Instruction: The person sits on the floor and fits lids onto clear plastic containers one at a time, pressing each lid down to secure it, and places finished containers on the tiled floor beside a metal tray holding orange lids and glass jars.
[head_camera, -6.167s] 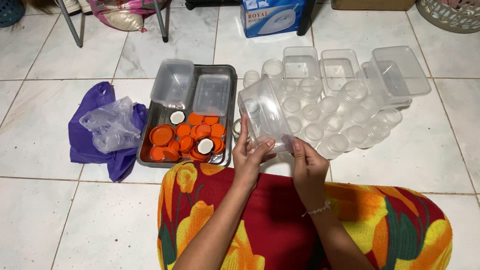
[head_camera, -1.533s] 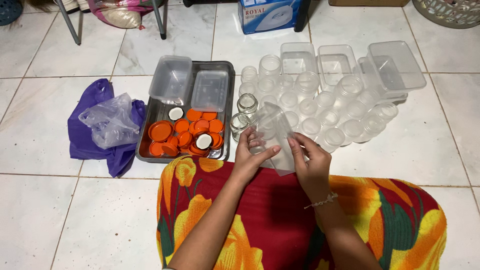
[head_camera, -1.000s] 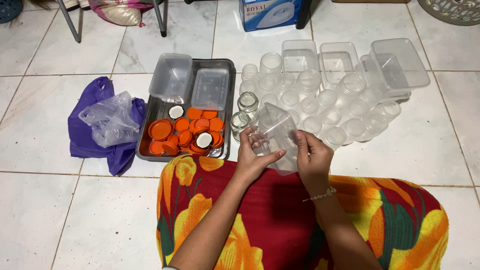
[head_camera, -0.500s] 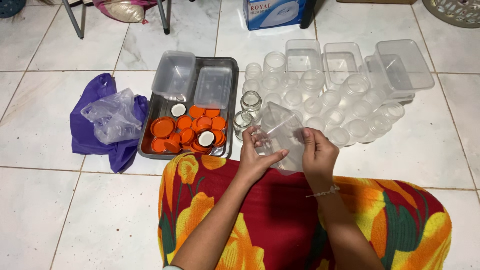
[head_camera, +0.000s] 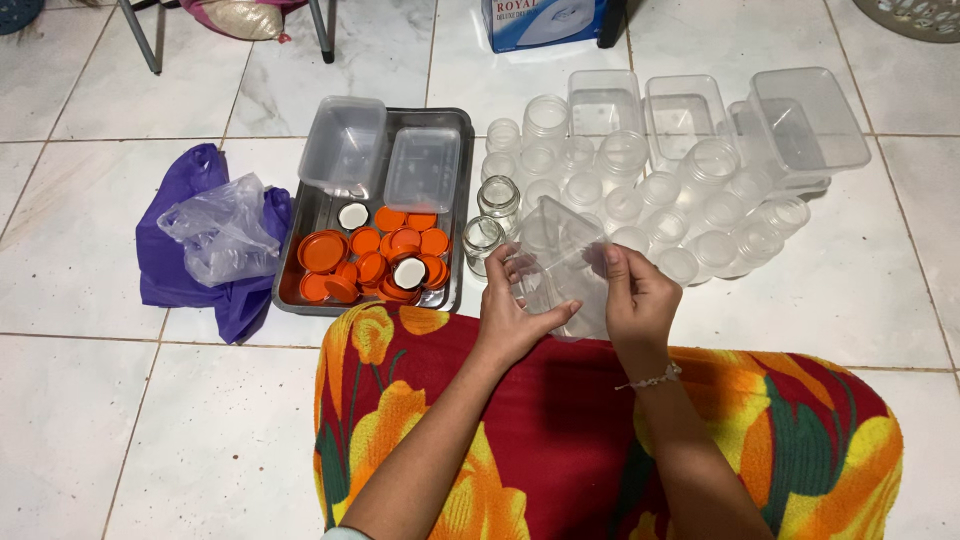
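Note:
Both hands hold a clear rectangular plastic container just above my lap, tilted on its side. My left hand grips its left lower corner, and my right hand grips its right side, thumb on the rim. Two small glass jars stand just beyond the container. Behind them sits a cluster of several clear plastic jars.
A metal tray at left holds several orange lids and two clear boxes. A purple cloth with a crumpled clear bag lies left of it. Clear rectangular tubs stand at the far right. A blue box is at the top.
The container came down from in front of the jars to just above my lap, and my hands have turned it there. The view shifted slightly.

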